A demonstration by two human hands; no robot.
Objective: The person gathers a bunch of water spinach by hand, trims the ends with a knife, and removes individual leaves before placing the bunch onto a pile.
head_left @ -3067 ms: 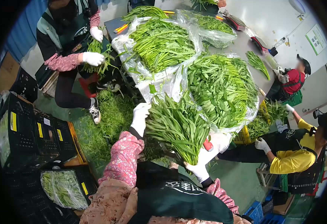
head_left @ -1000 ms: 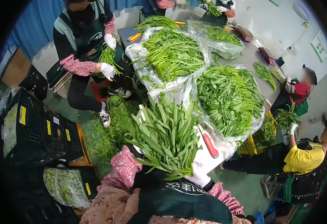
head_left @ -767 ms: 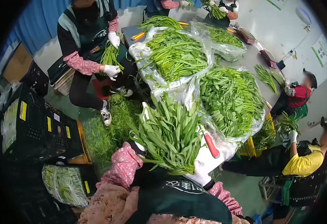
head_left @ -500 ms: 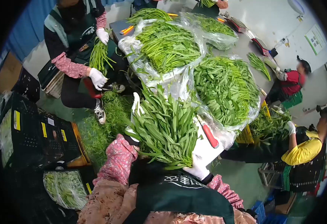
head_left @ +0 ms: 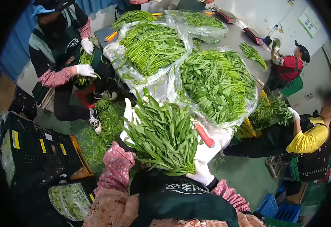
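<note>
A thick bundle of long green leafy stalks [head_left: 164, 132] stands nearly upright in front of my chest, leaf tips fanning away from me. My right hand [head_left: 201, 173], in a white glove, grips the stalk ends at the bundle's base. On the bundle's left side my gloved left hand [head_left: 127, 120] presses flat against the leaves, fingers pointing up and partly hidden behind them. A red-handled knife [head_left: 204, 136] lies on the table edge just right of the bundle.
Big heaps of greens on clear plastic [head_left: 218, 83] cover the grey table [head_left: 244, 64]. Trimmings [head_left: 104, 125] litter the floor at left, beside black crates [head_left: 37, 149]. A seated person [head_left: 61, 56] at left holds a bunch; two others [head_left: 305, 140] work at right.
Three seconds ago the bundle leaned away over the table with my left hand above it. It now stands upright close to my chest, left hand against its side. The view has shifted slightly.
</note>
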